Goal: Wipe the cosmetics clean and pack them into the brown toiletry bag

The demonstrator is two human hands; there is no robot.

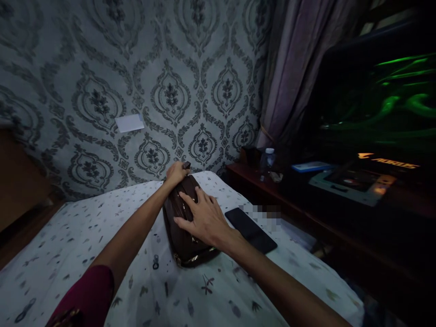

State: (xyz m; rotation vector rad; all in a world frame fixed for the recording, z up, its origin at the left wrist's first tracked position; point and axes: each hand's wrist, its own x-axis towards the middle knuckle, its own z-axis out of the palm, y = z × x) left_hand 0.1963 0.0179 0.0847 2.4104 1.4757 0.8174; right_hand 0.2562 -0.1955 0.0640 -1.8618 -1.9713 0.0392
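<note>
A brown zippered bag (175, 227) lies on the patterned bedsheet (150, 281), its gold-coloured zips facing up and toward me. At the bag's far end, my left hand (176, 173) is closed, with a short dark end of what looks like the bag's strap (186, 165) poking out beside the fingers. Spread across the bag's top, my right hand (204, 218) rests with its fingers apart, hiding part of the zips. Just right of the bag lies a dark, flat phone-like slab (252, 230).
A dark wooden ledge (238, 172) runs along the bed's right side, bearing a clear bottle (268, 159). Beyond it stands a computer case (374, 113) with green light. Patterned wallpaper (170, 91) with a white switch plate (130, 123) rises behind the bed; a brown box-like piece (20, 181) stands left.
</note>
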